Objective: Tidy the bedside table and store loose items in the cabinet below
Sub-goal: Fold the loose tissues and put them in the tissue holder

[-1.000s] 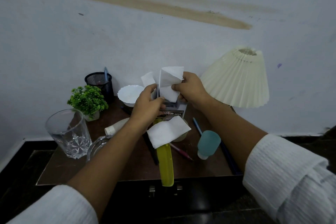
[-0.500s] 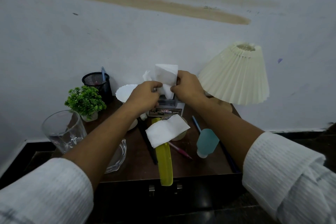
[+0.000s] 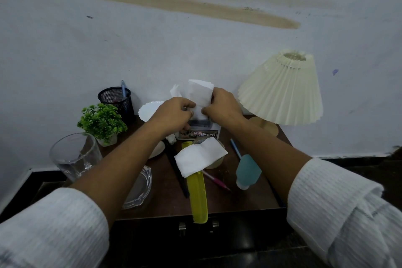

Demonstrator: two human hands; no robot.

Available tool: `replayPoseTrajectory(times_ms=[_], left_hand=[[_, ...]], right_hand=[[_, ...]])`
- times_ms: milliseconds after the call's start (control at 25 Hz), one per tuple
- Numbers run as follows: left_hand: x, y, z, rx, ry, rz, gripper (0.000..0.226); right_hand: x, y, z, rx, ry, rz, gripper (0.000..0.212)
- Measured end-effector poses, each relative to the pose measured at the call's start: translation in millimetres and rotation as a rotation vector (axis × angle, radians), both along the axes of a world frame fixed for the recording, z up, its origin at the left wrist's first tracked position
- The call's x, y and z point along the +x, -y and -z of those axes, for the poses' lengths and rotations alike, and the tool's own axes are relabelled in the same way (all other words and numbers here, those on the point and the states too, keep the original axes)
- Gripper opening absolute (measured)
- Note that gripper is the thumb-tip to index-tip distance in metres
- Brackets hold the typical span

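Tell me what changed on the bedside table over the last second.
The left hand rose from the tissue box to meet the right hand; both now pinch the white tissue, folded flatter, just above the box. The loose tissue on the yellow comb, the glass, the blue bottle and the lamp stayed put.

Bedside table (image 3: 239,199) with comb (image 3: 199,198), glass (image 3: 75,154), lamp (image 3: 282,91)

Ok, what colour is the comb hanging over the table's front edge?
The comb is a plain yellow-green, with no pattern. It shows best in the head view.
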State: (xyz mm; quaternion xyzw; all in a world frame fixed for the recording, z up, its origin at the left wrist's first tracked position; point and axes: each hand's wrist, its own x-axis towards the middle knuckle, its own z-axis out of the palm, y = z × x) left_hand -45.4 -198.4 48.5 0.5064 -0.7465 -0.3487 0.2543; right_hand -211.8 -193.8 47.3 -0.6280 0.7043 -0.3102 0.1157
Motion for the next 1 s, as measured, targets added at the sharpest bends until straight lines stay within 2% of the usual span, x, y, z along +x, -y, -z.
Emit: replayPoseTrajectory(times_ms=[120, 360, 520, 640, 720, 880, 1000], left_hand=[[-0.5, 0.5, 0.0, 0.008, 0.019, 0.007, 0.039], [-1.6, 2.6, -2.3, 0.071, 0.017, 0.002, 0.041], [-5.3, 1.0, -3.9, 0.056, -0.004, -0.013, 0.041], [-5.3, 1.2, -3.6, 0.045, 0.014, -0.014, 0.040], [-5.7, 0.2, -4.5, 0.064, 0.032, -0.007, 0.039], [-6.0, -0.6, -6.4, 0.037, 0.030, -0.021, 0.041], [-7.1, -0.4, -6.3, 0.066, 0.063, -0.006, 0.040]], right_hand=[[0.5, 2.3, 0.3, -0.065, 0.092, 0.030, 0.037], [-1.5, 1.4, 1.3, -0.078, 0.072, 0.011, 0.017], [-1.8, 1.7, -0.7, -0.021, 0.061, -0.010, 0.029], [-2.6, 3.1, -4.1, -0.076, 0.056, 0.014, 0.021], [-3.3, 3.3, -5.2, -0.028, 0.015, 0.015, 0.016], [-2.1, 0.8, -3.6, -0.034, 0.079, 0.023, 0.030], [-2.2, 1.4, -2.6, -0.051, 0.058, 0.031, 0.028]])
